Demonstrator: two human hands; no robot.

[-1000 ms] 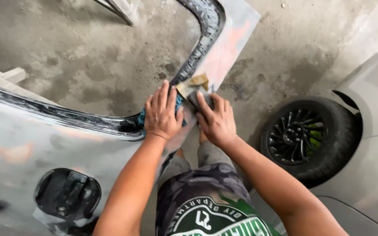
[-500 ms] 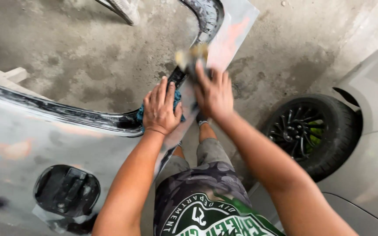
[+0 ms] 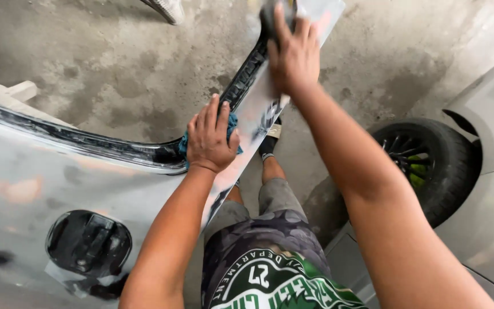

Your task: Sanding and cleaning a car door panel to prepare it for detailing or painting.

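Note:
My left hand (image 3: 211, 137) presses flat on a blue cloth (image 3: 231, 125) at the edge of a sanded, silver car body panel (image 3: 35, 189), beside its black window rim (image 3: 115, 150). My right hand (image 3: 294, 51) is stretched far forward along the panel's narrow pillar (image 3: 261, 109), palm down over a dark sanding block (image 3: 267, 14) that is mostly hidden under the fingers. The pillar's surface is wet and shiny.
An open fuel filler recess (image 3: 88, 243) sits low on the panel. A grey car with a black wheel (image 3: 424, 160) stands at the right. Stained concrete floor (image 3: 115, 63) lies beyond. My legs and feet are below the pillar.
My right hand has slid forward up the pillar, away from my left hand, carrying the block with it. The left hand has stayed on the blue cloth.

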